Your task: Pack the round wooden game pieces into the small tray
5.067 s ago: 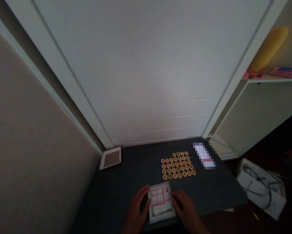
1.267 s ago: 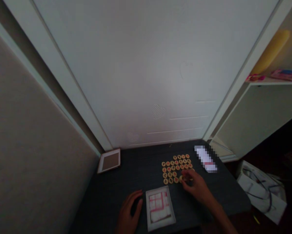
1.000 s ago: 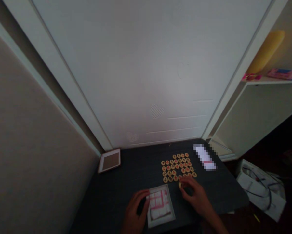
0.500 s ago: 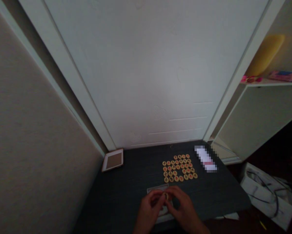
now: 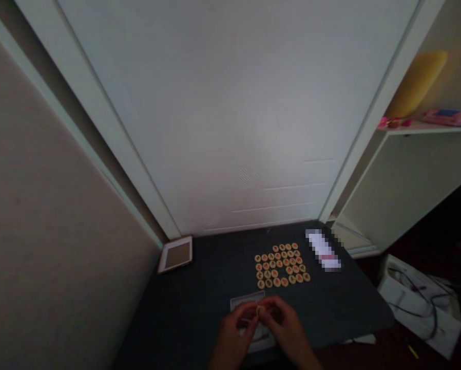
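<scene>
Both hands meet over a clear, pale-edged tray [image 5: 247,297] near the table's front. A small round wooden piece [image 5: 260,310] is pinched between the fingertips of my left hand [image 5: 236,329] and my right hand [image 5: 282,324]. Its face is too blurred to read. Beyond the hands, several round pieces with red or dark marks [image 5: 279,264] lie flat in rows on the dark table [image 5: 199,303]. One gap shows inside the rows, and the back row is shorter at its left.
A shallow framed box [image 5: 176,255] sits at the table's back left corner. At the back right lies a pixelated white item [image 5: 323,250]. A white box with black cables [image 5: 421,306] stands right of the table, below a shelf [image 5: 426,128].
The fingers have shifted around the small piece, which now looks turned and more covered by the fingertips. The view has moved slightly; the rows of pieces look the same.
</scene>
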Tool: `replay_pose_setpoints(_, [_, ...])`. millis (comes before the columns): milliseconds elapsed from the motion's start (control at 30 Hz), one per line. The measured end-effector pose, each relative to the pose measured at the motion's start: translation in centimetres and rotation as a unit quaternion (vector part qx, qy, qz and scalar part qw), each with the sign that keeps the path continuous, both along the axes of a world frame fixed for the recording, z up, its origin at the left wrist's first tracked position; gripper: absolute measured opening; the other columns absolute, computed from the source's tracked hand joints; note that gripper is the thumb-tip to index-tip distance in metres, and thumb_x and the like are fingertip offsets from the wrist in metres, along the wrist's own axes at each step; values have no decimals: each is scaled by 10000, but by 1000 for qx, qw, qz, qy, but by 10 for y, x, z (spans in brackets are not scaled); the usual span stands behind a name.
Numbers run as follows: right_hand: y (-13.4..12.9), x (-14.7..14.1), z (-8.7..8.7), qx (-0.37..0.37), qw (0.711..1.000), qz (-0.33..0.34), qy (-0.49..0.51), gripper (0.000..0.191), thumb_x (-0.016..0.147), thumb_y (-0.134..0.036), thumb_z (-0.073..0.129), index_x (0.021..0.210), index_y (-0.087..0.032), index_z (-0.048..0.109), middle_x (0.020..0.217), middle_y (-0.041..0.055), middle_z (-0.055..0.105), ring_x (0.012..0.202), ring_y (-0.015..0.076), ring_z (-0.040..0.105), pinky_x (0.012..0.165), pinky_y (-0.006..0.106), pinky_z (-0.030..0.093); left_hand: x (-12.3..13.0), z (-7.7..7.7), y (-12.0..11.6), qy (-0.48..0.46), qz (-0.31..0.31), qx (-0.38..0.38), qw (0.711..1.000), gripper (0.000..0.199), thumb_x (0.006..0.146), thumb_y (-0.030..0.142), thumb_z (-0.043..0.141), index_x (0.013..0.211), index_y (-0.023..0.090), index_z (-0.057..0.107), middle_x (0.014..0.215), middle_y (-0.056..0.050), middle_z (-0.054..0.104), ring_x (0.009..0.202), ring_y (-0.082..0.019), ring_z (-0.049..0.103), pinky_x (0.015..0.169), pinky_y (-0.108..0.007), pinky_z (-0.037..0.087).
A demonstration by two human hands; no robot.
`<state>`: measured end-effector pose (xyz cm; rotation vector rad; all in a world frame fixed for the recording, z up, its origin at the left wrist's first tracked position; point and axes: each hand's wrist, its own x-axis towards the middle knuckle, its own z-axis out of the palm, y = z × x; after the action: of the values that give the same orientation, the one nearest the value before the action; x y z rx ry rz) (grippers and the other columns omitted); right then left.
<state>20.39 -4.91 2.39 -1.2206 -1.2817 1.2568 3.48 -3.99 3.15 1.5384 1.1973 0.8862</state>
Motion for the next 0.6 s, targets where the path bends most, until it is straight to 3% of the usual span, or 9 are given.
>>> replay_pose_setpoints(200, [5,5,-5,-28,999,-22,11,397,845,-607,646,905,-215,666,757,11,672,708,192,660,660,275,520,-37,-4,8,114,57,82,989,304,908,437,587,1110,245,708,1042,-81,753,920,-233,715,852,-373,596])
replay_pose_setpoints(367, [13,2,-11,-33,999,-9,23,396,848,-602,636,933,-215,646,776,11,666,711,193,671,652,283,530,-68,-21,8,180,59,124,974,332,904,393,609,1211,273,654,1288,-94,650,1189,-269,622,1014,-461,526])
replay_pose_setpoints(467, [19,-8,-15,-25,999,17,26,360,847,-556,649,986,-224,652,806,25,693,737,209,690,652,296,536,-73,-27,3,196,42,132,971,396,904,364,615,1292,287,600,1378,-93,599,1283,-276,561,1093,-506,456])
replay_pose_setpoints(600, [27,-27,-18,-13,998,53,11,275,846,-461,653,1009,-240,652,848,28,713,753,210,702,656,297,541,-70,-30,-1,198,36,149,968,404,916,349,601,1315,292,578,1417,-91,576,1304,-269,546,1092,-507,459])
